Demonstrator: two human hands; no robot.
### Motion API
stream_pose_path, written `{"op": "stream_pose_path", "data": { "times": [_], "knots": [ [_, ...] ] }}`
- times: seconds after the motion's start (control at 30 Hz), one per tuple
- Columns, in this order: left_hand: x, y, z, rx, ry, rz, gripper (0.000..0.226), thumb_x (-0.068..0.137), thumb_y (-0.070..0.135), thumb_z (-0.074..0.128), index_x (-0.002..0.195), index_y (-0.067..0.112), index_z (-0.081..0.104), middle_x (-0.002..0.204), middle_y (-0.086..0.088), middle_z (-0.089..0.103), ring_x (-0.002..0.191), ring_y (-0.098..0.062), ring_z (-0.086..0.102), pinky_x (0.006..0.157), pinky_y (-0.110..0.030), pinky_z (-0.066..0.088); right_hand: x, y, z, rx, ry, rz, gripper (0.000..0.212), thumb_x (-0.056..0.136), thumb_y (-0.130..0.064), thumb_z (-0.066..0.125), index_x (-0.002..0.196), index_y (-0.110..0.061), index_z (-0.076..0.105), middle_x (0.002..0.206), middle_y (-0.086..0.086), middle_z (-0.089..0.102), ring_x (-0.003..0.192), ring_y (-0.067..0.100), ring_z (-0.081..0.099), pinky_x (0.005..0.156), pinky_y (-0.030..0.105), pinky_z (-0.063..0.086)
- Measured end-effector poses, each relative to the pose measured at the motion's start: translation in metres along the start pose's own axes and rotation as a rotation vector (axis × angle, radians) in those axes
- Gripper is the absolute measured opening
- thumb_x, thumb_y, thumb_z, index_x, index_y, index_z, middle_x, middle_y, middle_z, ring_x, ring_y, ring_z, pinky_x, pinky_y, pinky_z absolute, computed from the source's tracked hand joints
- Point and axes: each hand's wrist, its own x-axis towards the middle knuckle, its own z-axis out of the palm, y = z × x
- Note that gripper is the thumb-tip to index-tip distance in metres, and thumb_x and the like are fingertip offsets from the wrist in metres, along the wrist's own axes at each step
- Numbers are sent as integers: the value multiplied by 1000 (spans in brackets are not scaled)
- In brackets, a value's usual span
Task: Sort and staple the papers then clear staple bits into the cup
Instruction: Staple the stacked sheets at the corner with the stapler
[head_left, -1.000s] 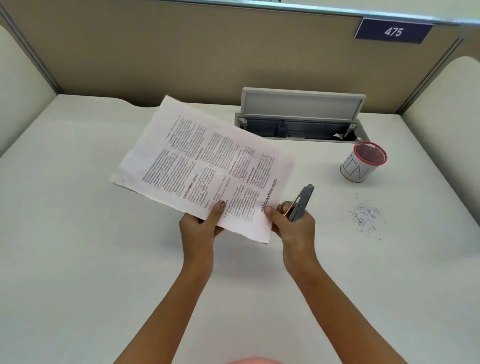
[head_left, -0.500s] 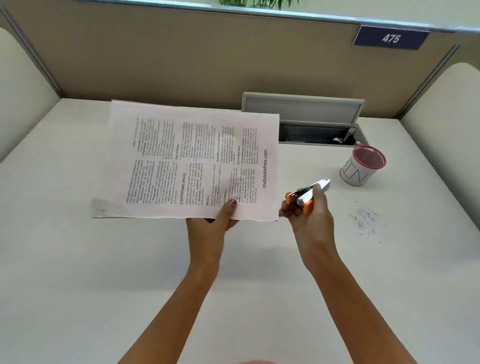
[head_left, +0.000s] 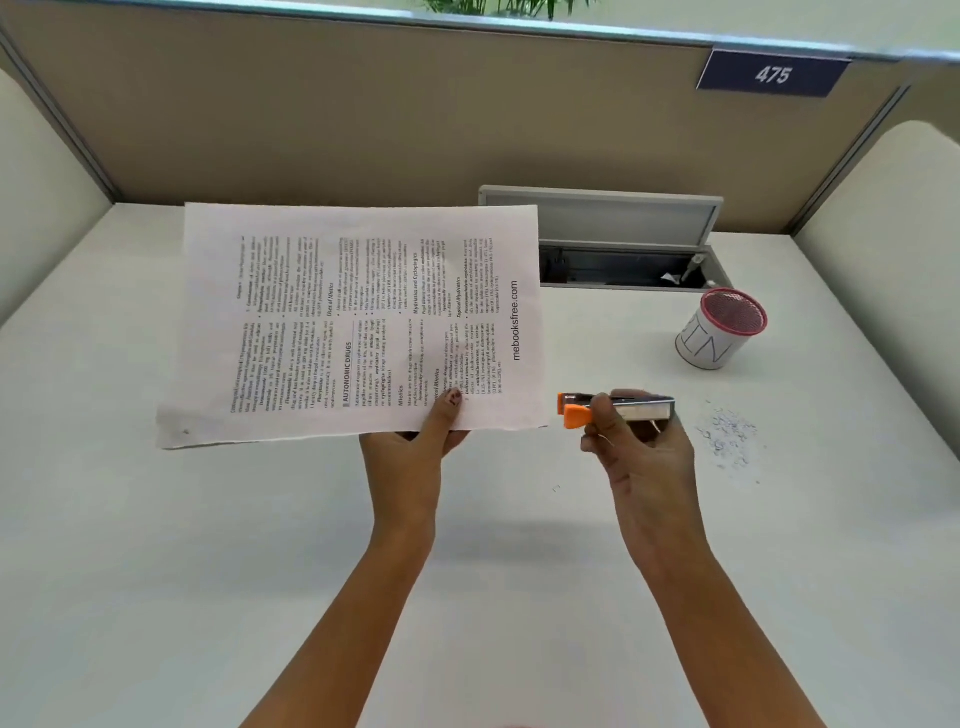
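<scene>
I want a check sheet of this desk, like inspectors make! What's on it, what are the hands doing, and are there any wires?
Surface: white desk, with an open hatch at the back.
Job's things: papers held up off the desk; stapler beside them, not touching; cup upright on the right; staple bits piled on the desk, outside the cup.
Clutter: one tiny speck, maybe a staple.
Grippers: left hand pinches the papers' lower edge; right hand grips the stapler.
Cables: nothing seen.
Surroundings: tan partition, sign reading 475.

printed papers (head_left: 358, 317) in left hand (head_left: 410, 452), stapler (head_left: 618, 408) in right hand (head_left: 644, 452)
</scene>
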Motion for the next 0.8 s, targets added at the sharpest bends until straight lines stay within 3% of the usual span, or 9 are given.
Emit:
{"op": "stream_pose_path", "data": {
  "times": [0.1,0.2,0.27,0.33,0.43,0.5,0.63,0.7,0.8],
  "knots": [
    [0,3,1,-23,4,9,60,84,-1,68,118,44,47,113,17,68,105,-9,68,76,-30,60,-2,-1,-2,150,18,122,26,76,-12,70,95,4,63,88,10,72,86,21,71,78,26,57],
    [2,4,1,-47,35,14,62,84,-2,68,124,40,45,116,13,67,107,-11,67,73,-26,59,-3,-1,-1,282,-12,262,20,80,-6,65,95,7,64,101,18,72,101,24,70,88,30,55],
    [2,5,1,-77,49,17,68,84,-3,67,134,33,40,123,7,64,109,-12,66,74,-28,59,-4,0,0,365,3,344,18,82,-2,63,96,8,65,106,21,69,104,27,68,90,33,55],
    [2,6,2,-101,50,21,73,83,-4,67,140,29,36,128,3,62,111,-14,66,76,-32,60,-7,3,0,407,53,401,13,81,-7,66,87,3,72,99,18,72,93,23,71,82,30,58],
    [2,7,3,-119,47,31,74,84,-6,67,141,29,35,130,3,61,113,-15,65,77,-33,60,-10,9,1,302,148,481,24,78,-27,72,88,-5,76,86,10,73,64,13,64,59,21,56],
    [2,7,3,-128,45,30,75,84,-6,66,141,29,34,131,2,60,113,-15,65,77,-32,59,-10,15,0,282,164,526,30,75,-33,73,89,-7,77,90,10,74,60,12,57,55,20,53],
    [2,7,4,-137,59,8,78,83,-6,67,145,25,32,131,0,60,112,-15,65,75,-31,59,-13,19,0,257,43,582,34,76,-31,67,96,-5,75,109,7,72,67,11,54,69,25,51],
    [3,7,4,-130,65,15,74,83,-6,67,140,29,36,128,3,61,110,-14,66,74,-30,59,-16,19,-1,115,-39,579,34,83,-36,60,104,-11,72,111,0,72,72,11,53,76,30,45],
    [4,8,4,-129,60,31,69,84,-6,66,133,34,39,128,3,61,111,-14,65,76,-32,60,-21,21,0,-129,-91,521,35,96,-40,45,103,-18,71,106,-8,71,78,12,50,72,28,38]
  ]
}}
